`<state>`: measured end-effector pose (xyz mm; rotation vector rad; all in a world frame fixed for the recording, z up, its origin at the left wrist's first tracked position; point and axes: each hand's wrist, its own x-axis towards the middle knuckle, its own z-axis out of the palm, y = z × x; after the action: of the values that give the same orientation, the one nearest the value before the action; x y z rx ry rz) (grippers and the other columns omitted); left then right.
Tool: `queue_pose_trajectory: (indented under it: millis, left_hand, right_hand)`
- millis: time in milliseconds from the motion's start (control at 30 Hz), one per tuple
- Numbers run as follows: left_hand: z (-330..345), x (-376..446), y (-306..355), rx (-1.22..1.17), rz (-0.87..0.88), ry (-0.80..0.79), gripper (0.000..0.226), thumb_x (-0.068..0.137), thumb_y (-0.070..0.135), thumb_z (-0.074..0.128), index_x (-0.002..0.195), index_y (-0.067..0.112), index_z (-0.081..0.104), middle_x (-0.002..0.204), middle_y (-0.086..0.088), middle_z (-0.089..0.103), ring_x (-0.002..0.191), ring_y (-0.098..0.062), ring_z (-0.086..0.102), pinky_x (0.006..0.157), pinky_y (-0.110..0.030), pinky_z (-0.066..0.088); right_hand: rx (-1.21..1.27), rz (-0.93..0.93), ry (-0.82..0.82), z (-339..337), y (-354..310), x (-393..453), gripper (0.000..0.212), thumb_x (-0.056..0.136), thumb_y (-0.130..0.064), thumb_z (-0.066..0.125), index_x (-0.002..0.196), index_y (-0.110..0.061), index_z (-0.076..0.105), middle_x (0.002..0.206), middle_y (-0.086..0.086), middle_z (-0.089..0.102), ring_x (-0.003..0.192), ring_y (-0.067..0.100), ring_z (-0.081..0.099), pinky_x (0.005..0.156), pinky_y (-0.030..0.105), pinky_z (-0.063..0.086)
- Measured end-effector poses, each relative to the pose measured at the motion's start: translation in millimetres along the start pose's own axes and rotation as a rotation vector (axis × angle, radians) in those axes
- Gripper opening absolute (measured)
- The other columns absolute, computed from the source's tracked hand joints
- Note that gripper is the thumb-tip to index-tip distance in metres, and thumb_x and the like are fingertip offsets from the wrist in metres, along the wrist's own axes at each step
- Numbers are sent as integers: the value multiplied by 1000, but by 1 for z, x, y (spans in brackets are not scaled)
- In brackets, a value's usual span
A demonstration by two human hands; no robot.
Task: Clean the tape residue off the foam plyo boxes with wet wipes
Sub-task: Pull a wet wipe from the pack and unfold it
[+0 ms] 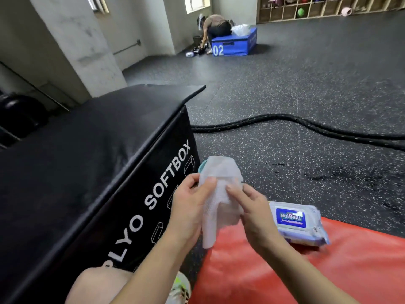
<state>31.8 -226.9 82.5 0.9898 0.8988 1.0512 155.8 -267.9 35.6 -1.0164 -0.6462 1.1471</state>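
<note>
Wet wipe (pixel 215 191) sits between both hands, held up in the air just off the near corner of the black foam plyo box (pixel 92 172), not touching it. The left hand (pixel 188 207) pinches the sheet along its left side, thumb on top and fingers curled behind; the right hand (pixel 252 207) pinches the right side, thumb pressed onto the sheet just beside the other thumb. Above the pinch the wipe stands up in a loose fold, and below it a tail hangs down past the left wrist. The pack of wet wipes (pixel 298 222) lies just right of the right hand, on the edge of the red mat (pixel 285 270), with its flap seemingly closed

The step in hand looks like opening or refolding the sheet before wiping. To do it well, I would draw the two pinches apart until the sheet lies flat, then fold it into a thick pad that fills one palm, so pressure lands on the residue rather than on bunched cloth. No tape residue can be made out on the box faces from here, so the spot to scrub has to be found first. A thin wet sheet tears if pulled hard, so ease it
</note>
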Motion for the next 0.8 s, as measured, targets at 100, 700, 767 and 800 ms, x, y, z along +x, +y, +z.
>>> queue_pose_trajectory:
  millis: [100,700,767,800]
  left_hand:
    - [-29,-8,38,30,67,-23,30,86,0,71,113,-3,60,100,-20,71,90,-30,68,78,-36,58]
    - [-167,-190,128,-586,332,426,38,85,9,69,121,-4,67,120,-18,69,113,-23,67,98,-29,52]
    - [-178,-210,128,-610,348,448,34,84,13,72,116,1,71,119,-15,70,108,-22,69,95,-28,55]
    - [-185,-221,129,-601,361,463,33,83,16,73,113,3,73,118,-15,70,107,-23,68,96,-31,54]
  right_hand:
    - [-52,-158,-54,42,-14,8,40,80,-34,79,100,-1,68,94,22,70,86,19,60,80,37,47]
    - [-393,-486,-819,286,-60,-91,53,92,-21,74,69,-6,30,62,16,25,56,22,27,47,45,24]
    - [-393,-513,-878,307,-57,-110,53,93,-20,73,69,-3,30,63,17,25,57,21,27,48,45,24]
    - [-384,-511,-912,317,-54,-119,52,93,-21,73,70,0,31,63,19,26,57,21,27,48,45,23]
